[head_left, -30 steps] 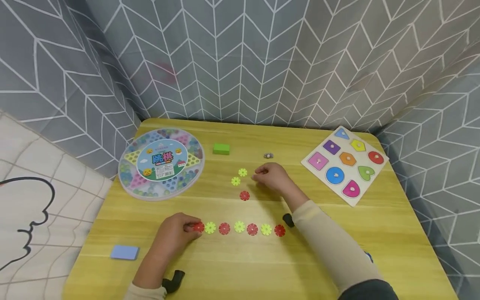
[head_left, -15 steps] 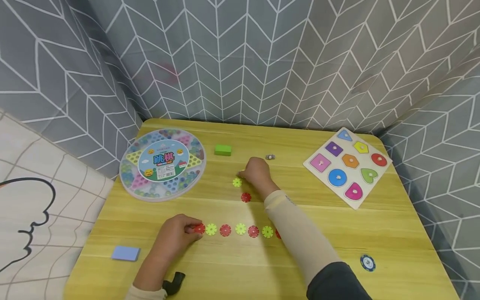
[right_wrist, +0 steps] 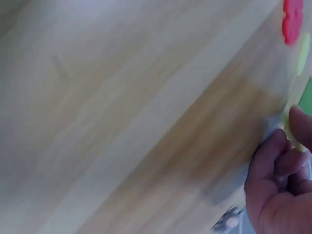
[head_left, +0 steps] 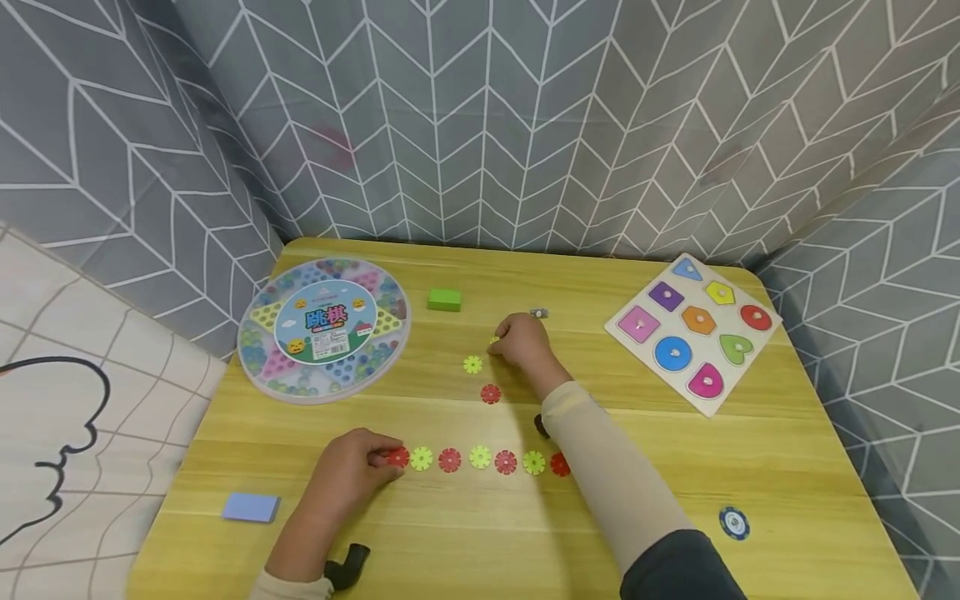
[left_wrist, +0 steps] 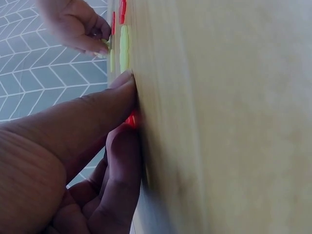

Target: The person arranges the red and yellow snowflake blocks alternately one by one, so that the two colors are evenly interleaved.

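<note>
My right-hand fingers [head_left: 501,343] pinch a yellow-green plastic snowflake disc [head_left: 492,340] just beyond the row of red and yellow-green discs [head_left: 480,458] on the wooden worktop [head_left: 750,450]. My left-hand fingers [head_left: 378,460] press the row's end red disc [head_left: 398,456]. Judged step: pickup; next, joining the row.

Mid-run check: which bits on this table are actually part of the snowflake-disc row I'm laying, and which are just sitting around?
In play: row of red and yellow-green discs; left hand touching its red end disc; right hand pinching a yellow-green disc; loose yellow-green disc; loose red disc.

Lying about: checkers case; green block; shape puzzle; blue pad; poker chip.
</note>
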`<state>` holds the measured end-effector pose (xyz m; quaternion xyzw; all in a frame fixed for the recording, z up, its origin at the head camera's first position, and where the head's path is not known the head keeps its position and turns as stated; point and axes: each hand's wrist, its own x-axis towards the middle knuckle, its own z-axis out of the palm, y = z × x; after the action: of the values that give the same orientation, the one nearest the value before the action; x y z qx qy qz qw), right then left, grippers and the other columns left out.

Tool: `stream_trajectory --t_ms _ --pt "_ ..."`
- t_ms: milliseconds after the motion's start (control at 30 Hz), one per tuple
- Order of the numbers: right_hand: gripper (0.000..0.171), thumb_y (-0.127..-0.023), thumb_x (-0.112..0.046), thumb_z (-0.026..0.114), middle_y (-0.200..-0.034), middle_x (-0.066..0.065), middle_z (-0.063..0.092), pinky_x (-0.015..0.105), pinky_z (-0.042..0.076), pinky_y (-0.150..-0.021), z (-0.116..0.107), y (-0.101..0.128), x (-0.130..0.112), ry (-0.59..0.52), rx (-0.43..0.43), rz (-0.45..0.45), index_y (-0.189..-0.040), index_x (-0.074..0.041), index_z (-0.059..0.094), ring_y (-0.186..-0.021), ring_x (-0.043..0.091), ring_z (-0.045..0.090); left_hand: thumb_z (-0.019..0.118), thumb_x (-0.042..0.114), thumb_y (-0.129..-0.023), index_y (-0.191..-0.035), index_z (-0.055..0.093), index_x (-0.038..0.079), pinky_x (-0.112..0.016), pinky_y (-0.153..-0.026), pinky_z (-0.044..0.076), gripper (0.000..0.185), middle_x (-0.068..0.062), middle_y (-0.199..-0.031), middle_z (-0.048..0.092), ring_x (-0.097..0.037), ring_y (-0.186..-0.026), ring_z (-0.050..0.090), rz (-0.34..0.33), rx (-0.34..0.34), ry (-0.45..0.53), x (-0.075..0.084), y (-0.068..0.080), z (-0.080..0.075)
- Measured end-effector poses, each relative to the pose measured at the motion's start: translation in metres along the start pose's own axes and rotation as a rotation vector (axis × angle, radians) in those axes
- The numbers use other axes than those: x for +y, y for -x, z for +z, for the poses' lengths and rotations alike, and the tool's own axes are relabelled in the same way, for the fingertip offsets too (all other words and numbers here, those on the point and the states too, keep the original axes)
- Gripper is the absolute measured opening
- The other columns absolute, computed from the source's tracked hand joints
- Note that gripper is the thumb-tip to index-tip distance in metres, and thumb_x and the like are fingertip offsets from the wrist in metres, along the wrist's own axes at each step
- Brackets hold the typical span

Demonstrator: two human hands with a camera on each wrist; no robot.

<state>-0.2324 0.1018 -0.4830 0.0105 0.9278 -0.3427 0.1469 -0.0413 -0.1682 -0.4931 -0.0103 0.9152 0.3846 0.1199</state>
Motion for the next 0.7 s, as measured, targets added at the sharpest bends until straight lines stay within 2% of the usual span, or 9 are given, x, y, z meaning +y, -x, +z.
stream_trajectory --t_ms 100,200,300,400,533,633,700 --pt "0.019 -0.090 -0.010 0.082 -0.103 0.011 0.067 0.036 0.053 -0.082 -0.012 0.004 0.016 -0.191 -0.039 0.039 -0.103 -0.001 0.072 -0.091 0.023 0.061 0.090 0.006 -0.080 -0.104 0.082 0.011 -0.030 -0.070 0.055 0.025 0.004 -0.090 0.069 -0.006 -0.075 0.062 -0.003 0.001 0.003 0.000 0.000 0.001" --pt "0.022 -0.092 -0.005 0.079 -0.105 0.013 0.066 0.033 0.055 -0.081 -0.030 0.019 0.040 -0.418 -0.084 0.083 -0.109 0.004 0.069 -0.088 0.021 0.063 0.090 0.007 -0.080 -0.104 0.082 0.011 -0.030 -0.070 0.055 0.025 0.004 -0.090 0.068 -0.006 -0.075 0.061 -0.006 -0.005 0.006 0.000 -0.001 0.002" --pt "0.022 -0.094 -0.004 0.077 -0.103 0.012 0.067 0.031 0.056 -0.080 -0.049 0.046 0.067 -0.531 -0.119 0.086 -0.111 0.007 0.068 -0.087 0.018 0.064 0.090 0.007 -0.080 -0.103 0.082 0.011 -0.030 -0.070 0.054 0.024 0.004 -0.088 0.067 -0.007 -0.075 0.061 -0.001 -0.010 0.005 0.001 -0.001 0.003" --pt "0.021 -0.094 -0.002 0.076 -0.096 0.010 0.068 0.031 0.058 -0.077 -0.059 0.082 0.093 -0.546 -0.160 0.066 -0.108 0.009 0.067 -0.083 0.018 0.065 0.090 0.008 -0.080 -0.103 0.082 0.011 -0.030 -0.070 0.054 0.024 0.004 -0.088 0.066 -0.007 -0.075 0.061 0.004 -0.013 -0.002 0.002 -0.001 0.003" --pt "0.019 -0.091 0.000 0.077 -0.087 0.009 0.065 0.031 0.058 -0.070 -0.055 0.130 0.118 -0.495 -0.210 0.035 -0.103 0.010 0.067 -0.077 0.020 0.063 0.090 0.009 -0.080 -0.104 0.082 0.011 -0.030 -0.070 0.055 0.025 0.004 -0.089 0.066 -0.006 -0.075 0.061 0.007 -0.016 -0.017 0.000 0.001 0.000" --pt "0.018 -0.088 -0.001 0.080 -0.084 0.008 0.064 0.029 0.057 -0.065 -0.048 0.157 0.128 -0.414 -0.210 0.008 -0.100 0.007 0.069 -0.075 0.021 0.061 0.090 0.008 -0.080 -0.104 0.082 0.011 -0.030 -0.070 0.055 0.025 0.004 -0.089 0.067 -0.006 -0.074 0.061 0.008 -0.012 -0.019 0.000 0.001 -0.003" --pt "0.017 -0.086 -0.002 0.082 -0.083 0.007 0.063 0.028 0.055 -0.063 -0.045 0.169 0.132 -0.332 -0.179 0.002 -0.097 0.003 0.070 -0.074 0.020 0.060 0.090 0.008 -0.081 -0.104 0.082 0.011 -0.030 -0.070 0.055 0.024 0.004 -0.089 0.067 -0.006 -0.074 0.061 0.009 -0.010 -0.016 0.000 0.000 -0.003"
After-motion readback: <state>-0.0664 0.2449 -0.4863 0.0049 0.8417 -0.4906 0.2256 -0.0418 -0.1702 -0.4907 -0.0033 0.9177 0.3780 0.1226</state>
